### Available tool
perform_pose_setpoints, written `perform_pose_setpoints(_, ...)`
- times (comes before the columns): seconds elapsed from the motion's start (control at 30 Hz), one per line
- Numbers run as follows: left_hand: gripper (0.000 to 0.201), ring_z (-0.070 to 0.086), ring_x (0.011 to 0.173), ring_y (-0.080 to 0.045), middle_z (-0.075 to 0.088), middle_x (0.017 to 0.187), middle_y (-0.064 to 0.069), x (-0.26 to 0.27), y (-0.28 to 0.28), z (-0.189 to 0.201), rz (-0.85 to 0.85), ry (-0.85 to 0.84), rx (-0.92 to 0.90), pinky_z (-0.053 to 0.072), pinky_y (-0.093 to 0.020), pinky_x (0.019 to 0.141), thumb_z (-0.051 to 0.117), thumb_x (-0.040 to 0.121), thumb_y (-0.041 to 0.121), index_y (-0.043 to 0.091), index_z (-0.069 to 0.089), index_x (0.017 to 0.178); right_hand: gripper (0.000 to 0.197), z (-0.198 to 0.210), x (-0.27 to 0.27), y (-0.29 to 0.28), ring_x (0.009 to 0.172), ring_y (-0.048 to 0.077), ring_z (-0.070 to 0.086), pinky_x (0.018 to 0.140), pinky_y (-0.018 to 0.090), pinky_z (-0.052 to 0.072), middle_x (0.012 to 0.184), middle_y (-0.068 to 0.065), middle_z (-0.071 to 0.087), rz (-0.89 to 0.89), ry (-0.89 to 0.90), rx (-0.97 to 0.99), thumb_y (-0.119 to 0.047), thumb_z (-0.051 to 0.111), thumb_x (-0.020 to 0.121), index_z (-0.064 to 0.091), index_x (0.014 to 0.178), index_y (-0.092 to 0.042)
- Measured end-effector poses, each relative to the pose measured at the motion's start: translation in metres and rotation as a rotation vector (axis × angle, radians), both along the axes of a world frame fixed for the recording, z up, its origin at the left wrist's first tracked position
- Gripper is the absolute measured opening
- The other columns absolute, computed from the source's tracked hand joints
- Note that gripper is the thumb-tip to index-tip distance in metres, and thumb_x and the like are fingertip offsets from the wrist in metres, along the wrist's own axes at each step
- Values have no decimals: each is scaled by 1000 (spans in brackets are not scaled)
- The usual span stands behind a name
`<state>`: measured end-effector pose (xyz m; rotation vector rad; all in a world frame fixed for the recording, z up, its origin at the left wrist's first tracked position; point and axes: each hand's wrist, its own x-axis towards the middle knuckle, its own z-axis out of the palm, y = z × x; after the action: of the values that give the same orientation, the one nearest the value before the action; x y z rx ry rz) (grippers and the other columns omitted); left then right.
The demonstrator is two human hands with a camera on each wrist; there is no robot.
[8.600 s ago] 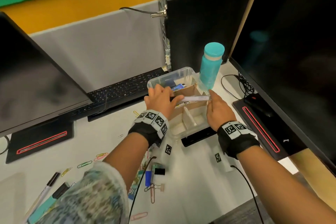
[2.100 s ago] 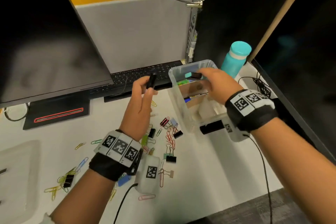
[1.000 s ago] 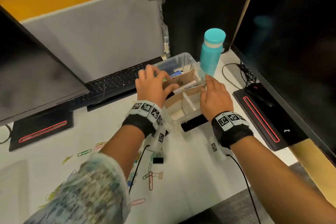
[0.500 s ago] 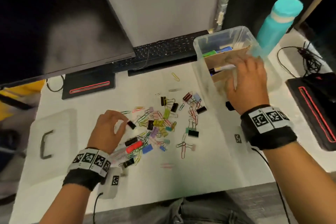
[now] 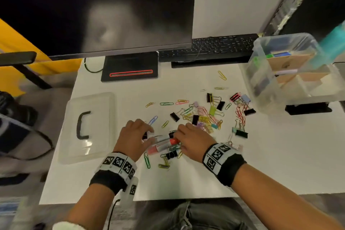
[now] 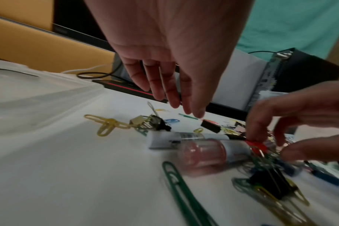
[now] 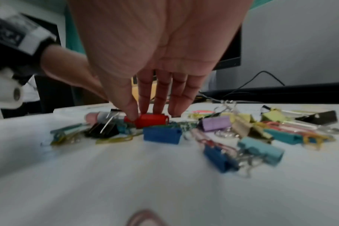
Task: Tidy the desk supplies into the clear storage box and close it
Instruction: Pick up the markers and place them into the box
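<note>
A red marker (image 5: 164, 144) with a clear cap lies in the pile of coloured paper clips and binder clips (image 5: 209, 115) on the white desk. My right hand (image 5: 177, 134) pinches its red end (image 7: 151, 120), thumb in front and fingers behind. My left hand (image 5: 147, 134) hovers over the other end with fingers hanging loose (image 6: 184, 107), holding nothing. A white pen (image 6: 184, 137) lies beside the marker. The clear storage box (image 5: 261, 84) stands open at the right with cardboard dividers and some supplies inside. Its lid (image 5: 85, 127) lies flat at the left.
A monitor (image 5: 112, 9) and its base (image 5: 130, 67) stand at the back, with a keyboard (image 5: 207, 46) beside them. A teal bottle (image 5: 332, 46) stands behind the box. A black object (image 5: 308, 108) lies in front of the box. The desk's front edge is close.
My right hand has left the box and come down to the pile, taking hold of the red marker. My left hand has shifted slightly right, over the marker.
</note>
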<state>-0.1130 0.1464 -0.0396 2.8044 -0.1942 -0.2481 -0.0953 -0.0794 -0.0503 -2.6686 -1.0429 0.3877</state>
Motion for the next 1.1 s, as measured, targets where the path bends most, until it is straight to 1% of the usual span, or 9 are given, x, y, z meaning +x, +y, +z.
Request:
perform_pose_setpoints(0.13, 27, 46, 106, -25, 57, 111, 1, 9, -16, -5, -111, 62, 136, 31, -35, 83, 59, 83, 41, 27, 65, 106, 40, -10, -1, 13, 84, 28, 61, 56, 36, 49, 94, 8, 63, -73, -56, -71, -12, 75, 63, 61, 100, -14)
perform_pose_setpoints(0.3, 26, 46, 108, -21, 58, 114, 5, 21, -20, -4, -134, 129, 207, 30, -35, 88, 49, 86, 35, 26, 55, 109, 26, 3, 5, 9, 106, 25, 48, 83, 37, 43, 113, 5, 55, -182, 24, 1, -19, 55, 88, 56, 113, -14)
perform_pose_setpoints(0.43, 25, 57, 89, -21, 60, 100, -1, 33, -12, 13, -29, 213, -78, 43, -30, 74, 52, 90, 28, 20, 49, 114, 18, 47, 21, -5, 88, 18, 55, 77, 29, 45, 102, 3, 55, -423, 295, 311, -23, 58, 90, 60, 104, -13)
perform_pose_setpoints(0.53, 42, 59, 67, -10, 58, 98, 10, 42, -15, 31, 55, 222, -308, 43, -24, 58, 52, 91, 19, 28, 33, 127, 15, 75, 35, -21, 78, 4, 62, 76, 30, 54, 104, 0, 62, -635, 359, 614, -27, 61, 89, 61, 99, -16)
perform_pose_setpoints(0.67, 86, 64, 55, -11, 63, 104, 5, 55, -30, 49, 107, 177, -503, 47, -24, 50, 61, 84, 7, 45, 5, 136, 7, 100, 48, -55, 98, 19, 66, 82, 37, 57, 108, 5, 67, -837, 213, 986, -17, 54, 94, 56, 100, -16)
perform_pose_setpoints(0.73, 96, 66, 55, -13, 62, 107, 3, 59, -37, 54, 91, 152, -514, 50, -25, 53, 64, 83, 8, 52, -4, 136, 11, 116, 51, -79, 102, 16, 64, 85, 34, 56, 110, 5, 65, -924, 40, 1041, -14, 48, 96, 53, 106, -14)
perform_pose_setpoints(0.83, 86, 69, 63, -13, 62, 108, 3, 62, -48, 58, 45, 114, -493, 56, -31, 62, 62, 84, 10, 48, 6, 135, 17, 138, 56, -120, 99, 8, 59, 88, 25, 49, 109, -1, 60, -1021, -298, 842, -13, 43, 97, 51, 112, -17)
perform_pose_setpoints(0.9, 75, 70, 69, -11, 63, 109, 5, 63, -53, 58, 26, 133, -489, 57, -31, 65, 61, 86, 13, 47, 14, 132, 20, 145, 64, -148, 99, 13, 56, 88, 26, 45, 112, 5, 59, -1070, -431, 637, -12, 43, 96, 50, 115, -14)
perform_pose_setpoints(1.1, 52, 68, 79, -7, 68, 102, 6, 58, -57, 54, 35, 170, -549, 57, -29, 64, 58, 89, 20, 43, 25, 122, 19, 131, 108, -204, 106, 33, 56, 91, 43, 45, 116, 14, 59, -975, -318, 79, -11, 46, 94, 53, 112, -13)
